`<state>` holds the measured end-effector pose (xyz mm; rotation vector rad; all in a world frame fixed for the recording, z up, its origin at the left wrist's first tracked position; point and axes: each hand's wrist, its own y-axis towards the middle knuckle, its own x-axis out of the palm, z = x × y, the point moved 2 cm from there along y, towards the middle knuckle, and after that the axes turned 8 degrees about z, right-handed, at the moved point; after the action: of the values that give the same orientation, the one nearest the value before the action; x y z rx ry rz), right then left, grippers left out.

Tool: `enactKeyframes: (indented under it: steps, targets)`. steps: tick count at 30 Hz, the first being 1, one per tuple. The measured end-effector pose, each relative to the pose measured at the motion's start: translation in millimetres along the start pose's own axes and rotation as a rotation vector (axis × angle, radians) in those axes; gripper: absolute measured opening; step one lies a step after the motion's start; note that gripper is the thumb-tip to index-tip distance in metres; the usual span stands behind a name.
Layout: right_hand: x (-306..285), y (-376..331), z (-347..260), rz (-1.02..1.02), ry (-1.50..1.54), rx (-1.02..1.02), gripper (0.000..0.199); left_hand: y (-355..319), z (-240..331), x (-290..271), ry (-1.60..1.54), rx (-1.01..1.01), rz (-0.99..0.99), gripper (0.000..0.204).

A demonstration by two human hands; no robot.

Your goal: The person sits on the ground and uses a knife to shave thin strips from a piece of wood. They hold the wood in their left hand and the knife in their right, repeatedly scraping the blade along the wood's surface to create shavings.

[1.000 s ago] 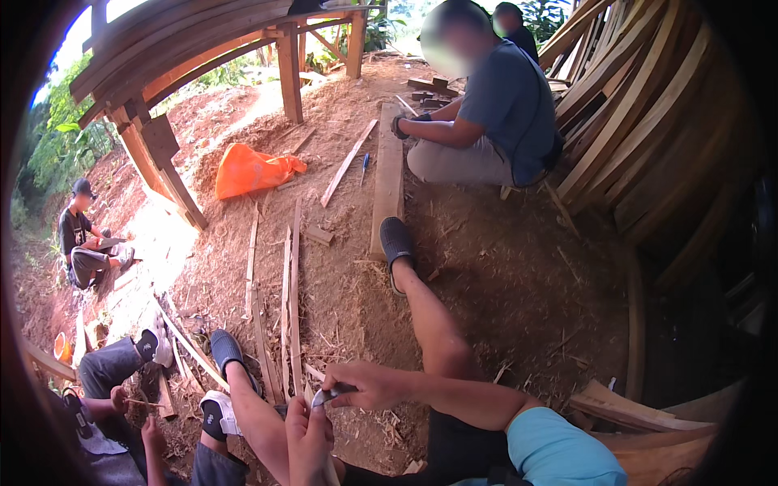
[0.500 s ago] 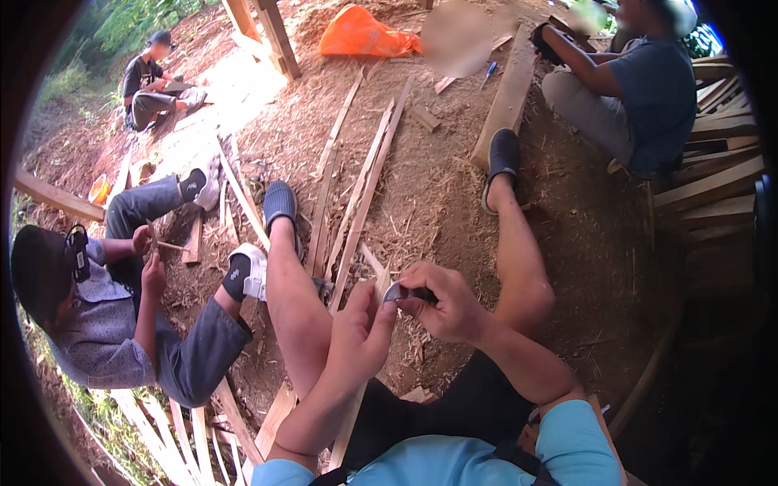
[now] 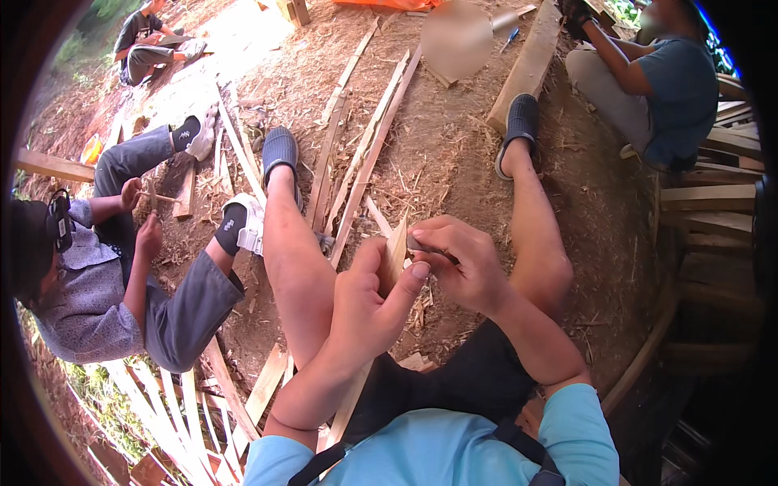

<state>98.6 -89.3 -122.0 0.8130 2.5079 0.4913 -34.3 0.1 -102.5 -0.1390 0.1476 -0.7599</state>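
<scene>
My left hand (image 3: pixel 366 298) is closed round a pale piece of wood (image 3: pixel 395 251) that tapers to a point at its upper end. It stands up between thumb and fingers, in front of my lap. Right beside it, my right hand (image 3: pixel 474 266) pinches a small knife (image 3: pixel 416 245) with a dark handle. Fingers cover most of the knife, and its blade hardly shows. The knife's tip is close to the wood's right side; whether they touch I cannot tell.
Long wooden strips (image 3: pixel 369 146) and shavings lie on the dirt between my feet. A thick plank (image 3: pixel 527 69) is beyond my right foot. One person (image 3: pixel 105 283) sits close at left, another (image 3: pixel 677 89) at right, a third (image 3: pixel 146 44) farther off. More strips (image 3: pixel 178 413) lie at lower left.
The knife has turned and drawn slightly right, so its silver blade no longer shows across the wood. More of the wood's pointed end is visible. The view has tilted down.
</scene>
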Motion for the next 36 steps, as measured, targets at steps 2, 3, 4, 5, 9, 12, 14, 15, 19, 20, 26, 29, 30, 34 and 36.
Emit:
enactKeyframes:
  steps: [2,3,4,5,9,12,14,15,19,20,26,29,30,34,36]
  targets:
    - [-1,2,-2,0.031,-0.039,0.02,0.018,2,3,1,-0.017,-0.005,0.021,0.025]
    - [-1,3,-4,0.047,-0.058,0.03,0.018,3,2,0,-0.023,0.001,0.023,0.025]
    - [-2,4,-5,0.058,-0.065,0.032,0.019,3,2,0,-0.027,0.008,0.026,0.025]
    - [-2,5,-7,0.069,-0.072,0.034,0.02,4,1,-1,-0.03,0.015,0.029,0.025]
    - [-4,6,-9,0.074,-0.088,0.011,0.022,6,-1,-2,0.003,0.012,0.014,0.026]
    - [-5,7,-9,0.086,-0.099,-0.002,0.023,7,4,-1,0.061,0.021,0.023,0.027]
    - [-4,5,-10,0.112,-0.13,-0.005,0.023,7,3,-1,0.166,0.061,0.04,0.026]
    - [-4,4,-10,0.124,-0.145,-0.007,0.023,6,4,0,0.184,0.062,0.043,0.026]
    - [-3,-1,-8,0.163,-0.205,-0.045,0.026,3,10,4,0.245,0.074,0.06,0.025]
    - [-3,0,-10,0.179,-0.235,-0.069,0.027,2,11,4,0.256,0.075,0.066,0.025]
    - [-4,7,-13,0.303,-0.32,-0.092,0.027,-1,7,6,0.215,0.08,0.094,0.024]
    - [-7,13,-9,0.351,-0.331,-0.119,0.026,-1,8,11,0.213,0.096,0.064,0.024]
    - [-7,14,-8,0.358,-0.333,-0.142,0.025,-1,6,10,0.184,0.074,0.049,0.024]
    - [-8,16,-12,0.195,-0.18,-0.151,0.025,2,-3,6,0.102,0.013,0.025,0.024]
    - [-7,13,-10,0.114,-0.084,-0.063,0.025,0,-4,6,0.127,0.007,0.017,0.024]
